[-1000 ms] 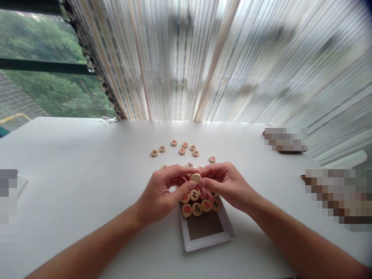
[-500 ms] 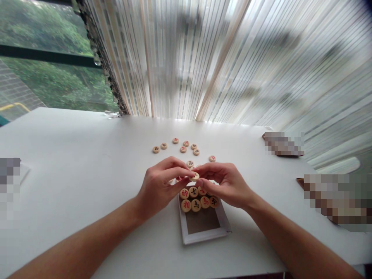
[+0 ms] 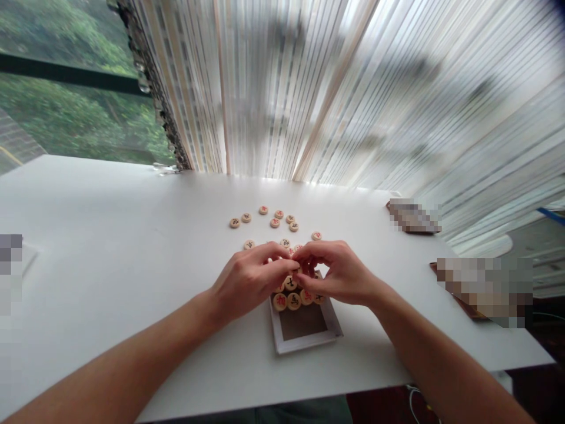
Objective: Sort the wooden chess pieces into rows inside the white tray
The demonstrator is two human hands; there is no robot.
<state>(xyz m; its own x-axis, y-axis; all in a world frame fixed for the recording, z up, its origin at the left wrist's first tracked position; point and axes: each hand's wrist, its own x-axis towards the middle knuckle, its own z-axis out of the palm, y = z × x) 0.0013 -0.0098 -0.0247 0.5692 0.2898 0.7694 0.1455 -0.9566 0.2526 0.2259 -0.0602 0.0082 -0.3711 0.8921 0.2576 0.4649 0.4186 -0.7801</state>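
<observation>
My left hand point(image 3: 251, 274) and my right hand point(image 3: 342, 274) meet fingertip to fingertip above the far part of a shallow white box point(image 3: 306, 342). Between them they pinch one round wooden piece, mostly covered by the fingers. Inside the box, rows of round pieces with red or black characters lie face up, among them a red-marked piece point(image 3: 280, 302) and a black-marked piece point(image 3: 293, 301). The near part of the box shows its bare brown bottom. Some pieces behind the fingers are partly hidden.
Several loose round pieces lie on the white table point(image 3: 110, 253) beyond my hands, one red-marked piece point(image 3: 316, 236) farther right. Two blurred-out brown-edged objects lie at the right. A striped curtain point(image 3: 265, 88) hangs behind the table.
The view has shifted slightly. My fingertips have closed in around the piece, which is now more covered, and my left hand's fingers are drawn closer together.
</observation>
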